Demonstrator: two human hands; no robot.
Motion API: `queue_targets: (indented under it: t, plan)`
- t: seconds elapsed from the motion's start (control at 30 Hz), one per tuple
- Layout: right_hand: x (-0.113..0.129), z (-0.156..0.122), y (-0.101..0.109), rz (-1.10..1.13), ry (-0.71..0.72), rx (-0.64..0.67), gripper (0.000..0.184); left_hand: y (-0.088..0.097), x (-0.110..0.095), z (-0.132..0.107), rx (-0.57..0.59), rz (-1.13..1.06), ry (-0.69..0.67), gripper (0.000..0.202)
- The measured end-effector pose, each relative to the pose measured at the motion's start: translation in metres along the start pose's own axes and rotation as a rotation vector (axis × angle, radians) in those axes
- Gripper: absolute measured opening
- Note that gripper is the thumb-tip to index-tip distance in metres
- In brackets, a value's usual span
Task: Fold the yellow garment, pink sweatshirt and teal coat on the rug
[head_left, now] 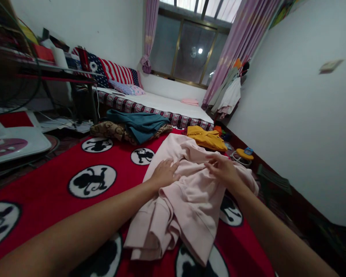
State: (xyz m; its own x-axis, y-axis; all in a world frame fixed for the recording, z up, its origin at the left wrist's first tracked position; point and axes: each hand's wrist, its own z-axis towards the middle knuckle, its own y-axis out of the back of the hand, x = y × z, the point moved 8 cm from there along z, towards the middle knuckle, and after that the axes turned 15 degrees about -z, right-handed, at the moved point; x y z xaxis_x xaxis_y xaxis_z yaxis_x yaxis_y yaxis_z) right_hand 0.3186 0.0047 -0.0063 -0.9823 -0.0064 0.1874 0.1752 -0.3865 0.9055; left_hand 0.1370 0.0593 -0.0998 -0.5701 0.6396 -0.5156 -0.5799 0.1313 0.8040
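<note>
A pale pink garment (187, 192) lies crumpled on a red blanket (46, 192) printed with black-and-white monkey circles. My left hand (164, 173) rests flat on the garment's left side, fingers stretched out. My right hand (223, 167) lies on its upper right part, fingers extended and slightly apart. Neither hand grips the cloth.
A folded yellow garment (207, 138) lies just beyond the pink one. A teal cloth (138, 125) sits on a brown patterned one (109, 130) at the blanket's far edge. A mattress (161, 105) is behind, a fan base (14, 142) at left, small toys (242, 154) at right.
</note>
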Motion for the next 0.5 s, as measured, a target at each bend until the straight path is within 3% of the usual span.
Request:
queue_targets:
  t: [0.07,0.17,0.27,0.33,0.4,0.5]
  plan:
    - [-0.028,0.021,0.009,-0.210,-0.105,-0.104,0.042,0.000,-0.002,-0.002,-0.019,0.019,-0.007,0.055]
    - [-0.052,0.038,-0.010,-0.468,-0.198,-0.004,0.061,0.006,-0.006,-0.003,-0.035,0.008,-0.023,0.055]
    - [-0.056,0.040,-0.041,-0.581,-0.159,0.161,0.046,0.015,-0.007,-0.005,-0.103,-0.027,-0.007,0.060]
    - [-0.057,0.040,-0.051,-0.609,-0.156,0.214,0.034,0.023,-0.003,-0.007,-0.183,-0.043,0.040,0.058]
    - [-0.063,0.044,-0.045,-0.595,-0.235,0.194,0.031,0.029,0.001,-0.010,-0.253,-0.070,0.088,0.054]
    - [-0.065,0.060,-0.009,-0.471,-0.412,-0.012,0.033,0.032,0.007,-0.012,-0.293,-0.149,0.132,0.051]
